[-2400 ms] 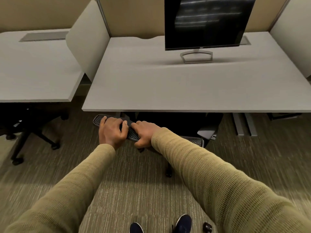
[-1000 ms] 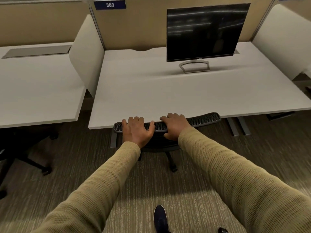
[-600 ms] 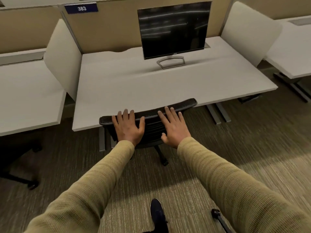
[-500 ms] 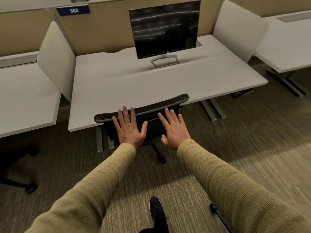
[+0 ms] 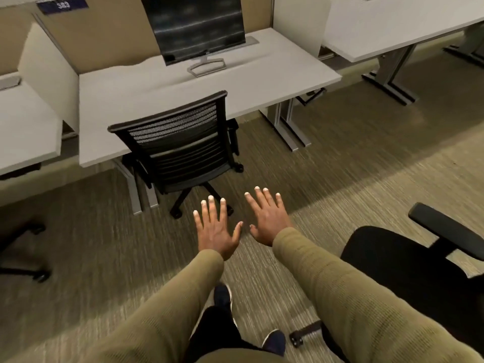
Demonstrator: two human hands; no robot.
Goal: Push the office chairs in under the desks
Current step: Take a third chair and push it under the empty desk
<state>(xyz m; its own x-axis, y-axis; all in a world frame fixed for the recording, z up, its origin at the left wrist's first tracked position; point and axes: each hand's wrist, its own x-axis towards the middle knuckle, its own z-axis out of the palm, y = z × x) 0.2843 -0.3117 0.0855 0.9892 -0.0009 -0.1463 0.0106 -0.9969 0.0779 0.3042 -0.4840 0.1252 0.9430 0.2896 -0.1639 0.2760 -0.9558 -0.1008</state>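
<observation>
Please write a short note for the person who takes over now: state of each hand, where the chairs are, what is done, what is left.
Left hand: open, fingers spread, holding nothing.
Right hand: open, holding nothing, clear of any chair.
Mesh-back chair: seat tucked under the desk with the monitor, its back close to the desk edge. This one looks done.
Second black chair: out in the aisle on the right, beside the right arm, not under any desk. Left to do.
Chair base at far left: mostly out of view, so I cannot tell whether it is pushed in.
</observation>
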